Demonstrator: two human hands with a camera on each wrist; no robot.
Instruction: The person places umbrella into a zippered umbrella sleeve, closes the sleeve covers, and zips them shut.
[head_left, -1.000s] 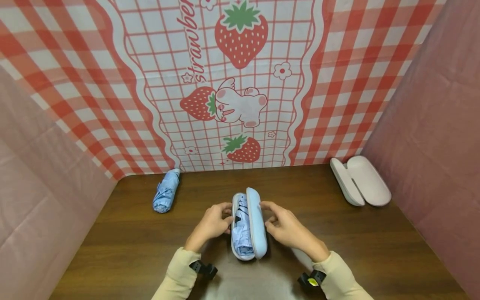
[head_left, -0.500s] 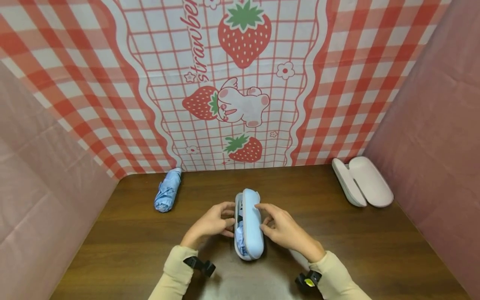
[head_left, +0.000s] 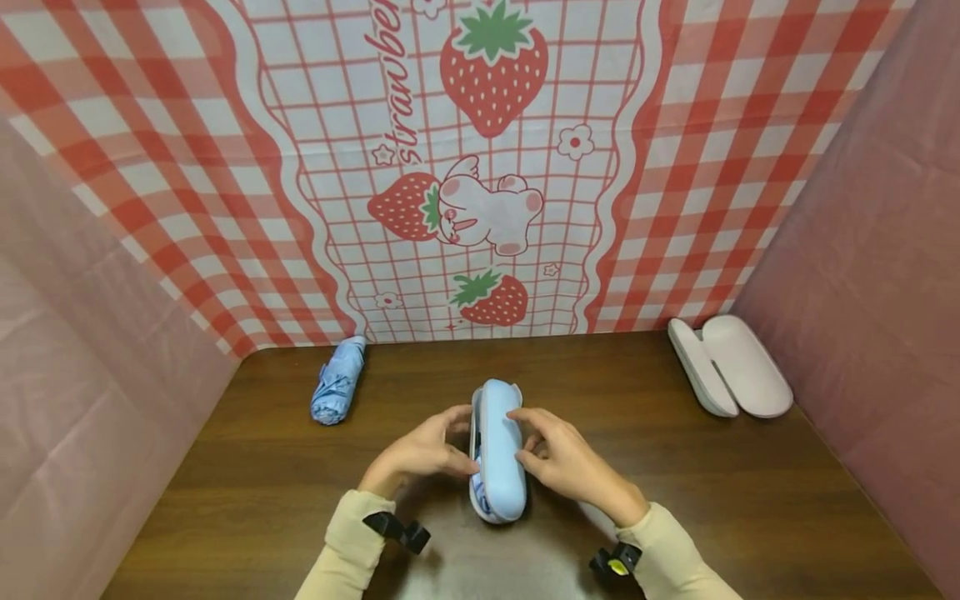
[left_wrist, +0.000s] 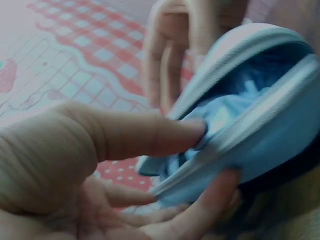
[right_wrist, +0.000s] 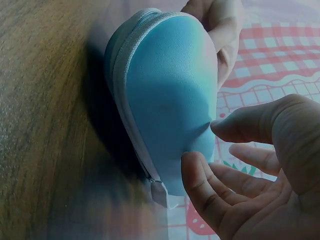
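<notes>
A light blue hard-shell umbrella case [head_left: 502, 450] with a zipper round its rim lies lengthwise on the table, its lid partly lowered. Inside, a folded blue umbrella [left_wrist: 220, 112] shows through the gap. My left hand [head_left: 423, 450] grips the lower shell's left edge, thumb at the opening over the umbrella and fingers against the outside. From the right, my right hand [head_left: 566, 458] touches the lid with the tips of thumb and index finger; its other fingers hang loosely behind. A zipper pull tab [right_wrist: 161, 192] hangs at one end of the case.
Another folded blue umbrella [head_left: 339, 381] lies at the back left of the wooden table [head_left: 247, 492]. At the back right sits a second case [head_left: 742, 362], pale and wide open. A strawberry-print cloth [head_left: 487, 208] rises behind, with pink cloth at both sides.
The lid has swung leftward over the umbrella, narrowing the gap. My right fingers have moved onto the lid's top with it, and my left thumb has slid nearer along the edge.
</notes>
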